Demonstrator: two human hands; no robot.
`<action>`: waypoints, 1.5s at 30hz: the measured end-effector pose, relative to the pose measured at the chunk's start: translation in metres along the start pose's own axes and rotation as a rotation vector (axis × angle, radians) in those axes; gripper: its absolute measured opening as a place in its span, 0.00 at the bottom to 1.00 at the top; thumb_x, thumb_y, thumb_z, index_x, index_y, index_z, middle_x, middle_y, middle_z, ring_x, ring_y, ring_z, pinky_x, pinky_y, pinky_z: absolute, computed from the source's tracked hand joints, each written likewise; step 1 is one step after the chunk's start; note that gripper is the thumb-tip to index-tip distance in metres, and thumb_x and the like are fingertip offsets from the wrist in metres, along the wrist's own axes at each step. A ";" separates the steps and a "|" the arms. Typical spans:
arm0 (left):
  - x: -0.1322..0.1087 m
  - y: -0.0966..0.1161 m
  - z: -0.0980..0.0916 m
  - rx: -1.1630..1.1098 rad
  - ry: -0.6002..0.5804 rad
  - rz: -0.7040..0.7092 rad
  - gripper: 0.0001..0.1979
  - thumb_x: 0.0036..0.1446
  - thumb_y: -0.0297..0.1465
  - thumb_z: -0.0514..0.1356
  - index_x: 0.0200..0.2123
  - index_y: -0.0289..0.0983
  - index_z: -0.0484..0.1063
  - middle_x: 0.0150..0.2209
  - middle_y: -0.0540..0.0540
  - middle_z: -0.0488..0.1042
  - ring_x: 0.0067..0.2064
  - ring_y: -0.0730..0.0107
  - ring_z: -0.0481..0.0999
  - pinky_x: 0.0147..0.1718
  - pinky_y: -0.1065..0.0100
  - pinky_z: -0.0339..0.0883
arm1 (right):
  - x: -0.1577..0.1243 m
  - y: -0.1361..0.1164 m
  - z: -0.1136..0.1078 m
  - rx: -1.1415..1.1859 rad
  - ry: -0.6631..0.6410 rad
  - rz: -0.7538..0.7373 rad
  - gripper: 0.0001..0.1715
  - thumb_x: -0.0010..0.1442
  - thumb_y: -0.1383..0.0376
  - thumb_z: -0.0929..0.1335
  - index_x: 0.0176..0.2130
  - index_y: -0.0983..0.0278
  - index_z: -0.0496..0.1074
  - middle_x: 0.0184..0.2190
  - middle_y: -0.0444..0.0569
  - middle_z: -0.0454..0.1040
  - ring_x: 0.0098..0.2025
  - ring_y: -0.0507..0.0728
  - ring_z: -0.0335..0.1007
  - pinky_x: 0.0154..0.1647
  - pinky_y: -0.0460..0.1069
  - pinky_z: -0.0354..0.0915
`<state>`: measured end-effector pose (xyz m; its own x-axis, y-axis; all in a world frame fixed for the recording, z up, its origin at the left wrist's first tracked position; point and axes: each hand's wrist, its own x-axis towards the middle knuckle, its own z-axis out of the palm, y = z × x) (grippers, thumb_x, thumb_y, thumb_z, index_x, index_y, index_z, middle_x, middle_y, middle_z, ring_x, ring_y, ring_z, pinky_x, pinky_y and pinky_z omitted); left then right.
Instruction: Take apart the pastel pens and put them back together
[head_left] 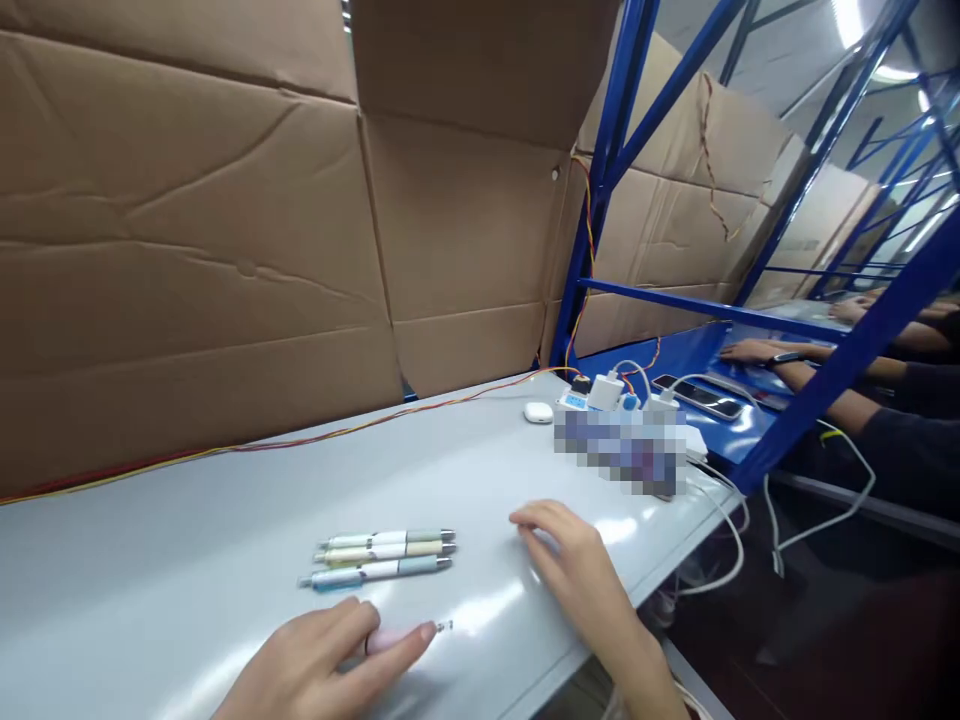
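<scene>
My left hand (322, 655) is closed around a pale pink pen (388, 637), low at the front of the white tabletop. The pen's clear tip end points right, past my thumb, and my fingers hide its rear part. Just beyond that hand lie three pens side by side: a blue and white pen (375, 572) nearest, a cream and white pen (386, 551) in the middle, and a green and white pen (386, 537) farthest. To their right, my right hand (562, 545) rests on the tabletop with loosely bent fingers, a gap between thumb and forefinger, and nothing in it.
A white earbud case (538, 412) sits near a power strip (574, 400) with chargers and cables. A blurred-out object (619, 450) lies before it. Cardboard (465, 230) walls the back. Beyond a blue metal frame (600, 190), a co-worker's hand (750, 351) lies by a phone (697, 397).
</scene>
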<state>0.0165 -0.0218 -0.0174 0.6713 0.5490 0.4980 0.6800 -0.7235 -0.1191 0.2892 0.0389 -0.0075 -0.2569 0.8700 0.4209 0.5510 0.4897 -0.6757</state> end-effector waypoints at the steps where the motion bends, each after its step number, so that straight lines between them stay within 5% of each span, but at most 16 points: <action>1: 0.002 0.001 -0.002 0.011 -0.003 0.009 0.20 0.62 0.25 0.46 0.54 0.48 0.62 0.23 0.52 0.65 0.21 0.74 0.63 0.19 0.75 0.55 | 0.000 0.004 -0.002 -0.028 -0.021 0.020 0.13 0.60 0.69 0.60 0.38 0.62 0.72 0.38 0.50 0.74 0.41 0.58 0.70 0.44 0.53 0.66; 6: 0.008 0.006 -0.008 0.028 -0.036 -0.012 0.24 0.62 0.21 0.41 0.57 0.44 0.58 0.26 0.51 0.64 0.21 0.74 0.62 0.20 0.75 0.54 | -0.001 0.016 0.000 -0.085 -0.068 0.148 0.11 0.58 0.67 0.61 0.40 0.62 0.71 0.32 0.48 0.74 0.35 0.57 0.71 0.37 0.51 0.66; 13: 0.009 0.008 -0.009 -0.035 -0.108 -0.073 0.23 0.61 0.22 0.42 0.57 0.44 0.55 0.28 0.50 0.67 0.23 0.71 0.65 0.21 0.74 0.58 | -0.004 0.016 0.001 -0.032 -0.049 0.035 0.11 0.58 0.67 0.62 0.37 0.62 0.72 0.36 0.50 0.72 0.39 0.58 0.69 0.41 0.52 0.66; 20: 0.011 0.011 -0.007 -0.215 -0.077 -0.195 0.12 0.65 0.26 0.44 0.50 0.40 0.59 0.38 0.47 0.74 0.34 0.71 0.74 0.30 0.74 0.65 | -0.005 0.023 -0.001 -0.014 -0.045 0.068 0.14 0.57 0.66 0.64 0.44 0.62 0.71 0.37 0.49 0.72 0.38 0.56 0.69 0.42 0.52 0.66; 24: 0.013 0.012 -0.007 -0.252 -0.043 -0.251 0.08 0.64 0.27 0.46 0.45 0.40 0.61 0.39 0.49 0.74 0.36 0.70 0.75 0.32 0.73 0.66 | -0.012 0.006 -0.002 0.096 0.055 0.039 0.13 0.58 0.62 0.65 0.44 0.62 0.71 0.38 0.50 0.74 0.39 0.56 0.70 0.41 0.50 0.67; 28: 0.013 0.012 -0.007 -0.257 -0.019 -0.233 0.09 0.64 0.26 0.47 0.45 0.41 0.62 0.37 0.50 0.74 0.35 0.71 0.75 0.31 0.73 0.66 | -0.024 -0.031 0.010 0.258 -0.067 -0.063 0.06 0.58 0.64 0.66 0.36 0.62 0.74 0.31 0.47 0.76 0.35 0.55 0.72 0.37 0.47 0.68; 32: 0.012 0.012 -0.007 -0.245 -0.035 -0.229 0.10 0.64 0.25 0.47 0.46 0.40 0.61 0.38 0.49 0.74 0.35 0.70 0.74 0.32 0.73 0.67 | -0.028 -0.054 0.030 0.325 0.018 -0.173 0.06 0.58 0.68 0.66 0.32 0.62 0.74 0.27 0.45 0.76 0.32 0.53 0.72 0.34 0.46 0.67; 45: 0.014 0.013 -0.009 -0.221 -0.051 -0.261 0.11 0.63 0.26 0.47 0.45 0.42 0.65 0.34 0.48 0.73 0.32 0.69 0.72 0.29 0.72 0.66 | -0.022 -0.048 0.029 0.366 -0.014 -0.016 0.06 0.58 0.65 0.65 0.33 0.63 0.73 0.29 0.45 0.76 0.32 0.53 0.72 0.34 0.44 0.67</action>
<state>0.0318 -0.0272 -0.0047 0.5005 0.7440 0.4428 0.7546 -0.6256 0.1982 0.2449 -0.0016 -0.0021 -0.2754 0.8613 0.4269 0.2272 0.4898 -0.8417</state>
